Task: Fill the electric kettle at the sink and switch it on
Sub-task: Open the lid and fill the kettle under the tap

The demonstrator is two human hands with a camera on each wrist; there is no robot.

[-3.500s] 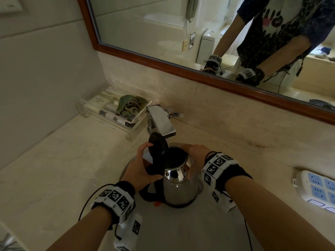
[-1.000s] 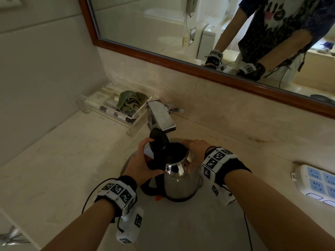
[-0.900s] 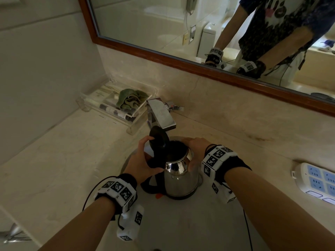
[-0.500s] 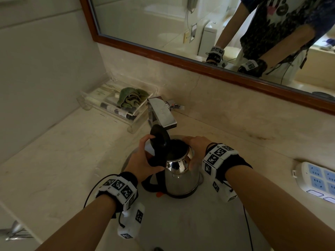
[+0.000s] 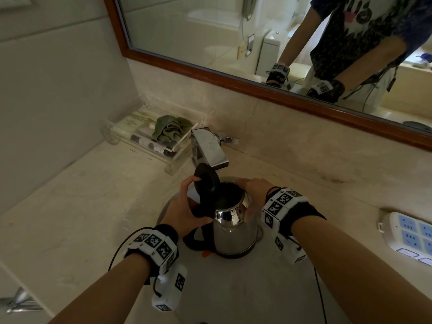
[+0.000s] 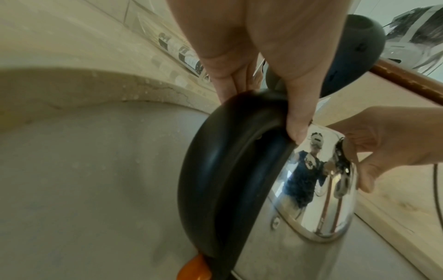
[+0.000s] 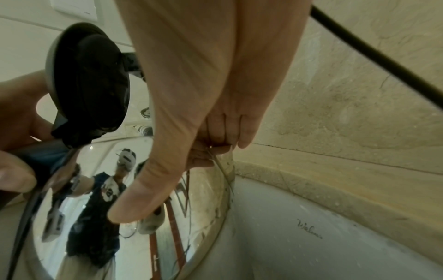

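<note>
A steel electric kettle stands upright in the sink basin, just below the square chrome tap. Its black lid is swung up and open. My left hand grips the black handle, with a fingertip on the lid's edge. My right hand holds the kettle's upper body; the thumb presses the shiny side and the fingers curl at the far rim. An orange switch shows at the handle's foot. No water stream is visible.
A clear tray with a green cloth and toiletries sits left of the tap. A white and blue power strip lies on the counter at the right. The mirror and backsplash rise close behind the tap. A wall bounds the left.
Both hands and the kettle keep the same pose under the tap. Only the head view drifts slightly.
</note>
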